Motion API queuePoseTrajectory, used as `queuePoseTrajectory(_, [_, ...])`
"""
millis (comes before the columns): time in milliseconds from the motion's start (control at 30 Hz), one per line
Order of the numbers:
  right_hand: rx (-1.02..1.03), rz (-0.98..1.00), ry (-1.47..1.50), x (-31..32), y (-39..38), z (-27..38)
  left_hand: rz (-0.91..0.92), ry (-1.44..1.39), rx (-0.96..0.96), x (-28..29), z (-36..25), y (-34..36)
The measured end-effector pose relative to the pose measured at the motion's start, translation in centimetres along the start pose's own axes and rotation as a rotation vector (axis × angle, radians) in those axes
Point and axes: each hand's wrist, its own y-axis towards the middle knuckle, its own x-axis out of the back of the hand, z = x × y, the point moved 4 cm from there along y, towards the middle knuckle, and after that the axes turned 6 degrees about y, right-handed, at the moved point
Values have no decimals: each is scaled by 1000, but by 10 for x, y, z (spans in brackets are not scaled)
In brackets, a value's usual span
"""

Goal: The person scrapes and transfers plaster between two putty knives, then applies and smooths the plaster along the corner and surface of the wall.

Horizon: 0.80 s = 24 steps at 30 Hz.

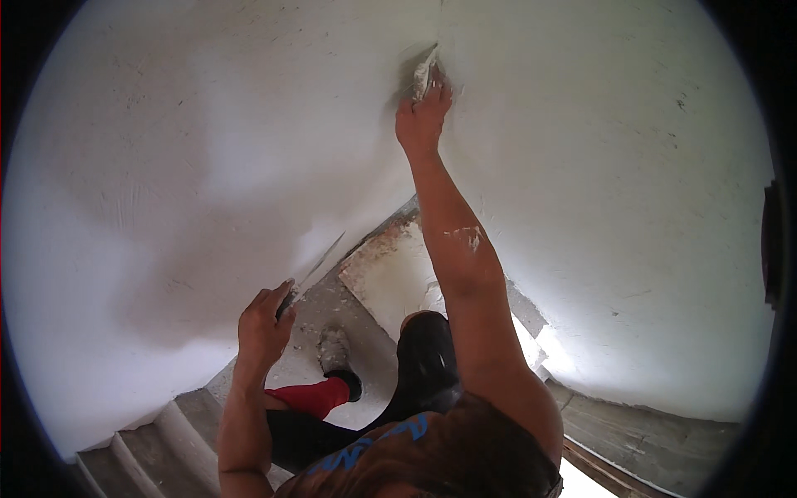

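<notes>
one trowel is pointing up along the wall corner, grasped by the nearer right hand; the left hand is gripping a scraper below-left of the corner, slanting toward it.

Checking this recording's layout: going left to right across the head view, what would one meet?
Steps, left hand, grey shoe, right hand with a white-coated tool, dark brown object at the right rim.
</notes>
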Motion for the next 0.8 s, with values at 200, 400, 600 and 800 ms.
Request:
queuePoseTrajectory(200, [-17, -8, 18, -8, 4, -9, -8, -31, -25, -1, 1, 8])
queuePoseTrajectory(400, [19, 317, 426, -3, -62, 37, 19, -37, -46, -5, -7, 17])
queuePoseTrajectory(600, [89, 2, 67, 51, -9, 18, 11, -70, -42, -5, -17, 18])
queuePoseTrajectory(800, [91, 20, 18, 34, 42, 21, 21, -60, -10, -6, -16, 13])
